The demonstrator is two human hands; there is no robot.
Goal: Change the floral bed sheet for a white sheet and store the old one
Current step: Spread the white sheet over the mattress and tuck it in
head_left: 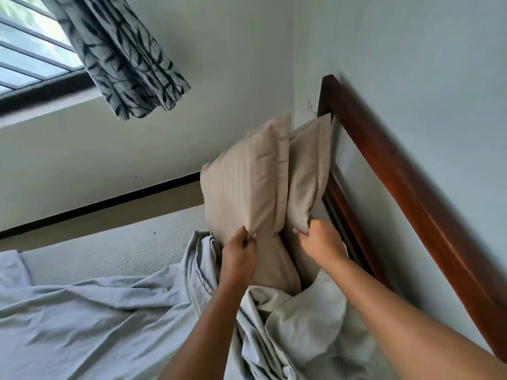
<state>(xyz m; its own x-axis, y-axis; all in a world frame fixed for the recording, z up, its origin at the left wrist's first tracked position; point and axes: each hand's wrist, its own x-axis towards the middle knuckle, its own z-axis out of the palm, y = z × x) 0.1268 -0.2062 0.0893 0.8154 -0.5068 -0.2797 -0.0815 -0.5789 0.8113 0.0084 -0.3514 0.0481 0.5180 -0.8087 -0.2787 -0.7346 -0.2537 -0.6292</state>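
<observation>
Two beige striped pillows stand on end at the head of the bed. My left hand (239, 249) pinches the lower corner of the left pillow (245, 179). My right hand (319, 238) grips the lower corner of the right pillow (308, 171), which leans against the headboard. A pale white-grey sheet (90, 325) lies rumpled over the bed and is bunched up below my hands. The bare textured mattress (109, 249) shows along the far side. No floral sheet is in view.
The dark wooden headboard (406, 193) runs along the wall on the right. A leaf-patterned curtain (120, 56) hangs by the window (27, 45) at upper left. A strip of floor lies between the mattress and the far wall.
</observation>
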